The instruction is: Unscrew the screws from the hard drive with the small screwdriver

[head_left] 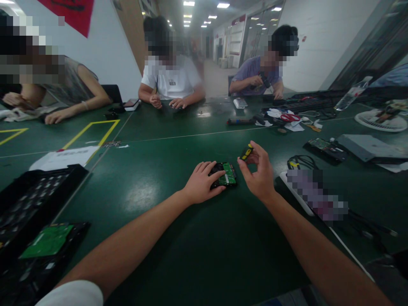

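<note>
A hard drive [228,175] lies flat on the green table, its green circuit board facing up. My left hand [204,180] rests across the drive's left part, holding it with spread fingers and covering much of it. Just right of the drive, my right hand [259,174] is raised, pinching a short black-and-yellow screwdriver [246,152] between thumb and fingertips. The screwdriver is tilted and apart from the drive; its shaft cannot be made out.
A black tray [38,195] and another drive with a green board [47,241] lie at left. On the right are a white power strip [296,193], a further drive [325,149], a grey metal box [371,146] and a bottle [353,94]. Three people sit opposite.
</note>
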The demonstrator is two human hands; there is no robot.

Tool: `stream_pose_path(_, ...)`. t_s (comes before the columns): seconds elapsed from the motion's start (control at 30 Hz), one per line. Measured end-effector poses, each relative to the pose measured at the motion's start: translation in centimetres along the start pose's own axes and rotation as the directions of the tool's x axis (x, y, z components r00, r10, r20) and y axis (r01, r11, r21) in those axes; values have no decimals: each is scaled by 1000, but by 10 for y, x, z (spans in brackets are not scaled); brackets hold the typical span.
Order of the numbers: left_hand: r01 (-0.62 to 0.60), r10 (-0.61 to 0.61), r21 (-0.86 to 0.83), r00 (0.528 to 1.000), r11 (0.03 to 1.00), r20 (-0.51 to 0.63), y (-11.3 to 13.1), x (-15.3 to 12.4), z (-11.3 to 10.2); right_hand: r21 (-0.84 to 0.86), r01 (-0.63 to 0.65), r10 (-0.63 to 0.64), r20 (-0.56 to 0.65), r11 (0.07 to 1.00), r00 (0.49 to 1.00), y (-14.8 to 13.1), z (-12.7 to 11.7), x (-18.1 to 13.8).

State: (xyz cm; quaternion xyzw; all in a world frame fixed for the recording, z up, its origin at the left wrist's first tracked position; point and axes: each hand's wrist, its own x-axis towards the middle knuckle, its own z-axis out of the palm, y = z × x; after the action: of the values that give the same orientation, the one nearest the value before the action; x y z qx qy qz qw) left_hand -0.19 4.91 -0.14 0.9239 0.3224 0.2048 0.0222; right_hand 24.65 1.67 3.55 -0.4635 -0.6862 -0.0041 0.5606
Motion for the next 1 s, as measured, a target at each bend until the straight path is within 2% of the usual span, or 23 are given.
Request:
stream_pose_path(0.13,7,-7,3,1000,1000,5,-1,0,1,-56,14,-14,5,998,1000,1,-2,0)
stream_pose_path(0.3,7,-7,-11,1000,1000,3,0,0,-1,-9,2,-2,36,1000,999,-3,-2,0)
stream_pose_path(0.47,4,-4,-1,1000,1000,6,1,0,-1,-45,39,-40,-16,998,999,-1,-1,0)
stream_pose_path(0.63,-2,2,5,1000,1000,5,1,0,-1,-6,29,-29,36,1000,999,-1,-1,0)
stream_pose_path(0.8,1,-1,8,1000,1000,2,1,0,-1,7,25,-24,-19,1000,1000,-1,1,-1)
stream_pose_path(1.0,5,-5,-3,1000,1000,2,1,1,-2,41,25,-27,57,999,998,-2,-1,0)
